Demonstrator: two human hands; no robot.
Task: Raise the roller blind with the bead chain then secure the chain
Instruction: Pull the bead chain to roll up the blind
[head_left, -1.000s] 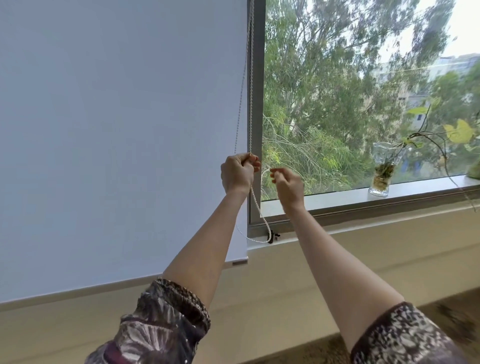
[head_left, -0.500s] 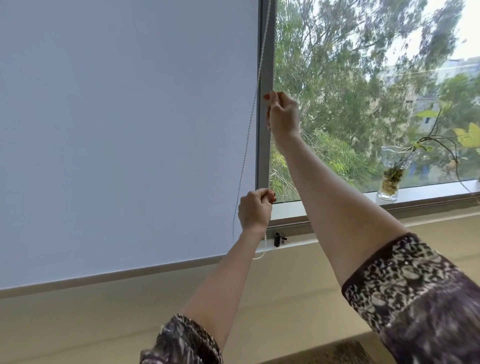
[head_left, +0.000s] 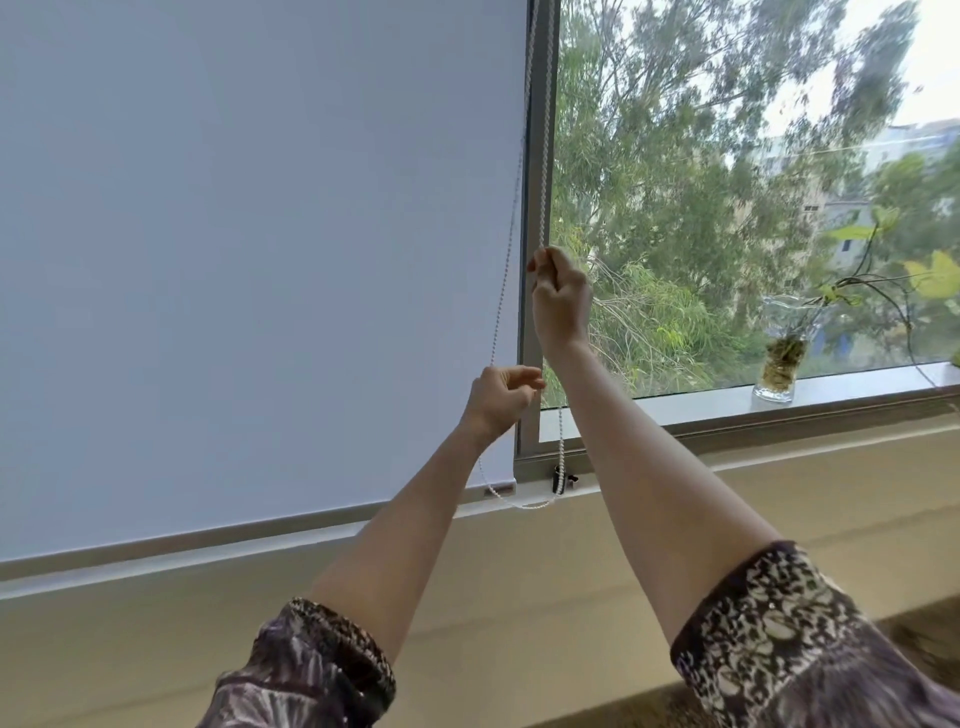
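Right hand (head_left: 561, 301) clenched the bead chain (head_left: 543, 156) beside the window frame (head_left: 535, 322); left hand (head_left: 501, 397) grip loosened near it. Roller blind (head_left: 260, 260) hung low. On the sill (head_left: 727, 400), a glass vase (head_left: 779, 358) held a plant cutting (head_left: 852, 280).

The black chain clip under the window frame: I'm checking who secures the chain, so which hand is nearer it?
Left. The left hand sits just above and left of the black clip; the right hand grips the bead chain much higher.

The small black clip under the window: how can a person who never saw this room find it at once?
Follow the grey window post beside the blind down to its foot. There sits the black clip, the only dark thing there, with the bead chain looping past it.
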